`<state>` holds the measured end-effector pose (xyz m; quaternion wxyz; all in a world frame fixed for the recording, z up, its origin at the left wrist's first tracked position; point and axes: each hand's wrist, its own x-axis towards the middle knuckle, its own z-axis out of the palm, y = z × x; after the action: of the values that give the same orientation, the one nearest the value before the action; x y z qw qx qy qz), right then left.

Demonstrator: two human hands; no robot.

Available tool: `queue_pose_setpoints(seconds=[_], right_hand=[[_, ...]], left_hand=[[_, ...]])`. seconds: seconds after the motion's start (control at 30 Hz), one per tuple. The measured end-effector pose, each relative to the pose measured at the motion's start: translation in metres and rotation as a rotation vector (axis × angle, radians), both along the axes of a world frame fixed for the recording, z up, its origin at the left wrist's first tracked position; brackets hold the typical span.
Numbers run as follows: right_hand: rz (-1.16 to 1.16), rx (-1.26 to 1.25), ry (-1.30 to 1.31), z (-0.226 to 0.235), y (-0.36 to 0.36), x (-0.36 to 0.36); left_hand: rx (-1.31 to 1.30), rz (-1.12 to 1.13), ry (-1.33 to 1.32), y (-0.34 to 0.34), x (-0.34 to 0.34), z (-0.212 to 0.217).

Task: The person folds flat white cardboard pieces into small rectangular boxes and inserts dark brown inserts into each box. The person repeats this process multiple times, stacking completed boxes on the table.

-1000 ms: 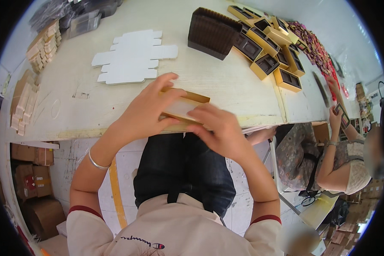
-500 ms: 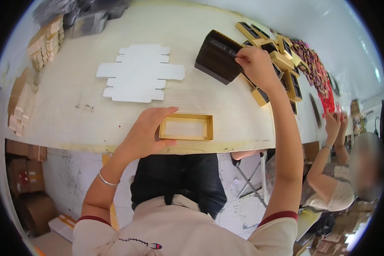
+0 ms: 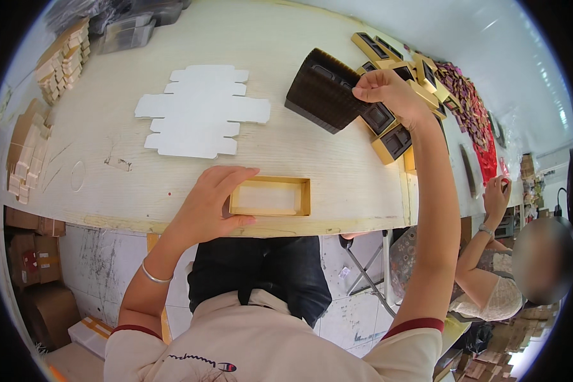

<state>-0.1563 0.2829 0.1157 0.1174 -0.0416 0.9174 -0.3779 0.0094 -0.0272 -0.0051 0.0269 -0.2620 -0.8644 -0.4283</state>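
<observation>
An open gold cardboard box [image 3: 270, 196], with a pale bottom, lies near the table's front edge. My left hand [image 3: 216, 202] wraps around its left end, thumb on the near wall and fingers at the far one. Farther right stands a tilted stack of nested black plastic inserts [image 3: 320, 95]. The fingertips of my right hand [image 3: 388, 92] pinch the stack's right edge; how many layers they grip is hidden. Left of the stack a flat, unfolded white box blank [image 3: 200, 109] lies on the table.
Gold boxes with black inserts [image 3: 395, 139] crowd beyond my right hand. Behind them is a heap of small colourful wrapped pieces [image 3: 465, 105]. Stacked folded cardboard pieces [image 3: 28, 149] line the left edge. A co-worker's hand [image 3: 496, 196] is at the far right.
The view has shifted slightly. My right hand stays at the black stack's edge with its fingers pinched. My left hand keeps its hold on the gold box. The co-worker's hands have moved.
</observation>
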Motion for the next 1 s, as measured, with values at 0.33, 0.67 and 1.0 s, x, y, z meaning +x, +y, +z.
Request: queue_pose_setpoints(seconds=[0.33, 0.67, 1.0], right_hand=[[0.055, 0.109, -0.009, 0.010, -0.009, 0.005], [0.142, 0.210, -0.013, 0.015, -0.007, -0.009], [0.123, 0.907, 1.332, -0.017, -0.024, 0.013]], left_hand=[[0.011, -0.023, 0.057, 0.000, 0.001, 0.000], [0.010, -0.033, 0.077, 0.000, 0.001, -0.001], [0.003, -0.034, 0.052, -0.001, 0.002, 0.000]])
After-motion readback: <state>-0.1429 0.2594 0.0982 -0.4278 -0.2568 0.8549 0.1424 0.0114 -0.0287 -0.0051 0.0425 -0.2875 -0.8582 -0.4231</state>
